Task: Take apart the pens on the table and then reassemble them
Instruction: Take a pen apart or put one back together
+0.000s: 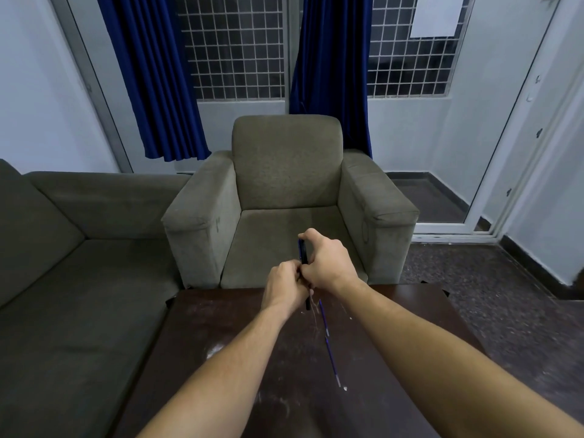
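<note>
Fingers (309,234) of left hand (282,286), right hand (328,263) around one pen (303,252); one refill (328,343) nearby.

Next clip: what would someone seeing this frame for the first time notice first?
The two hands meeting at mid-frame: the left hand and right hand both grip a dark pen held roughly upright above the far edge of the dark table. Next, a thin blue refill lies on it between the forearms, with a grey armchair behind.

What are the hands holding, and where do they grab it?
Both hold a slim dark blue pen: the right hand grips its upper half, the left hand its middle; the lower end pokes out.
</note>
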